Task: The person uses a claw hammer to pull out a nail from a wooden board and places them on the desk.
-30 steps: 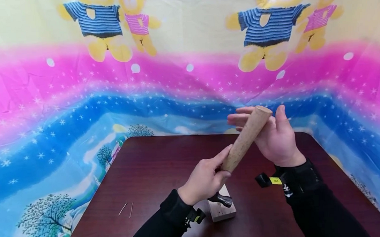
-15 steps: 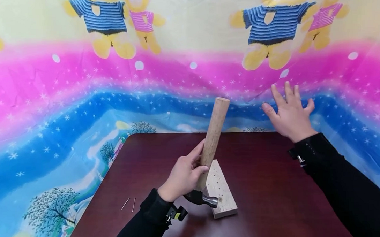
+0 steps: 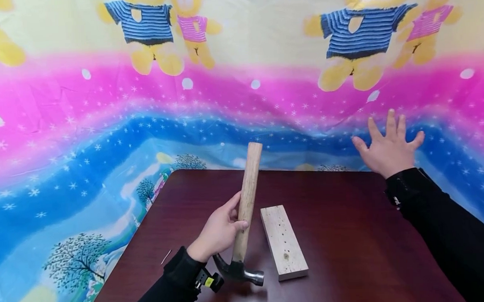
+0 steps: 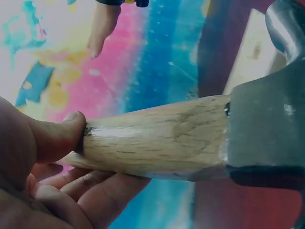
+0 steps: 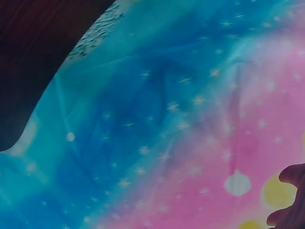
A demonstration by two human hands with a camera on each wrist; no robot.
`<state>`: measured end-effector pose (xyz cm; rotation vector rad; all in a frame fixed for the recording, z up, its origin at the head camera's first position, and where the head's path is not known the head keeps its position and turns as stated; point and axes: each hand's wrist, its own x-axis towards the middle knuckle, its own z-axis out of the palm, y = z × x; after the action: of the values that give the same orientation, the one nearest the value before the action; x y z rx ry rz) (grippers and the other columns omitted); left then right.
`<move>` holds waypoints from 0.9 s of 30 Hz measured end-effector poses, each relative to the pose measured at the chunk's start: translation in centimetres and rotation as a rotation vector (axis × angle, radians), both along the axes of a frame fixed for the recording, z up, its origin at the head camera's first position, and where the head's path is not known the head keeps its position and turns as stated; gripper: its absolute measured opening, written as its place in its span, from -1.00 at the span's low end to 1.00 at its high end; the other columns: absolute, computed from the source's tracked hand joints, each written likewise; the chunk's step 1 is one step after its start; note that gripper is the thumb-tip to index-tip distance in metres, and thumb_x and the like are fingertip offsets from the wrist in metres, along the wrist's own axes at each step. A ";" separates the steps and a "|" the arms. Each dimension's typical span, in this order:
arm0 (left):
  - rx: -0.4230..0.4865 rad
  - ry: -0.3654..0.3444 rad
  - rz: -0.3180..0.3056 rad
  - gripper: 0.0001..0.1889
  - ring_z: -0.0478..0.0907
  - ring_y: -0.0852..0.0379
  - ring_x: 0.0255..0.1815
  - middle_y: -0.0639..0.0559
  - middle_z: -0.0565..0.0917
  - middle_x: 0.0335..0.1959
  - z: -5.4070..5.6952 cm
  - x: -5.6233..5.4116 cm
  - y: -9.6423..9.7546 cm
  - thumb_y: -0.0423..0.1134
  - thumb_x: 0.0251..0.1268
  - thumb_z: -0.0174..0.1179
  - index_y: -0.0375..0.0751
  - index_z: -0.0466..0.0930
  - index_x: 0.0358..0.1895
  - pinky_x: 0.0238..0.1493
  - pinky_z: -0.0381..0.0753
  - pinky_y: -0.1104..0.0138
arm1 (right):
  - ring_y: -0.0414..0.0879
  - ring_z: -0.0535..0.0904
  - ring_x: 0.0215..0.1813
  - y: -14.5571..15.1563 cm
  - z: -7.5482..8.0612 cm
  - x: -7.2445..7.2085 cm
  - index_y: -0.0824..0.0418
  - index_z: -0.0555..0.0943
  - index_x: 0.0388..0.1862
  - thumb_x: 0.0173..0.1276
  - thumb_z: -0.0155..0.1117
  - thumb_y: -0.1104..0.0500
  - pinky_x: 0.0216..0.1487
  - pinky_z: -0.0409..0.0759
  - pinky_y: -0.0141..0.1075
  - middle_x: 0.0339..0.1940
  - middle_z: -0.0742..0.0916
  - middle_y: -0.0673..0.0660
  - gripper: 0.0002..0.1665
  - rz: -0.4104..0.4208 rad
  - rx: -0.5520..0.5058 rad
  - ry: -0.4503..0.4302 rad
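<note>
In the head view my left hand (image 3: 217, 231) grips a claw hammer (image 3: 249, 186) by its pale wooden handle, thumb on the near side. The handle points up, and the dark metal head (image 3: 237, 271) hangs low, left of a wooden block (image 3: 284, 240). From the left wrist, the thumb and fingers pinch the handle (image 4: 157, 140) with the hammer head (image 4: 267, 129) at right. Raised over the table's far right corner, my right hand (image 3: 391, 151) has its fingers spread and holds nothing. Only dark fingertips (image 5: 290, 191) show at the right wrist view's edge.
The block lies flat on the dark red table (image 3: 341, 236), with a row of small holes along its top. A thin nail (image 3: 165, 256) lies by the left sleeve. A printed cloth (image 3: 240, 102) hangs behind and at both sides.
My right hand has moved from beside the handle's end out to the right, fingers spreading. The left hand has carried the hammer leftward, tipping it more upright and uncovering the block.
</note>
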<state>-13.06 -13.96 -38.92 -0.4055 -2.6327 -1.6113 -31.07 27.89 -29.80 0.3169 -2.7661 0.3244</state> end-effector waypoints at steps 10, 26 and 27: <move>0.157 -0.228 0.114 -0.15 0.65 -0.07 -0.17 -0.15 0.66 -0.25 -3.7 -0.4 -2.6 -0.52 0.37 0.18 -0.18 -0.07 0.62 -0.26 0.68 0.11 | 0.24 -0.81 0.40 1.5 -1.2 -1.0 0.10 -0.34 0.64 0.49 -0.30 -0.48 0.08 -0.77 0.45 0.51 -0.49 0.33 0.06 -0.033 0.045 -0.041; 0.110 -0.261 0.149 -0.14 0.65 -0.02 -0.31 -0.11 0.67 -0.36 -6.3 -0.4 -2.1 -0.53 0.29 0.24 -0.34 -0.04 0.59 -0.30 0.66 0.14 | 0.23 -0.78 0.42 1.7 -3.4 -0.8 0.21 -0.19 0.65 0.51 -0.30 -0.45 0.12 -0.75 0.44 0.53 -0.45 0.34 0.05 0.001 0.033 -0.054; 0.099 -0.258 0.147 -0.16 0.65 -0.02 -0.31 -0.11 0.68 -0.36 -6.4 -0.5 -2.2 -0.52 0.30 0.24 -0.36 -0.02 0.58 -0.31 0.66 0.14 | 0.23 -0.78 0.42 1.8 -3.6 -0.8 0.22 -0.17 0.65 0.51 -0.30 -0.45 0.12 -0.75 0.44 0.53 -0.45 0.34 0.05 0.003 0.035 -0.055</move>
<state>-13.53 -16.13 -45.36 0.0022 -2.6654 -1.8457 -31.89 29.68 -33.41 0.3255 -2.8281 0.2906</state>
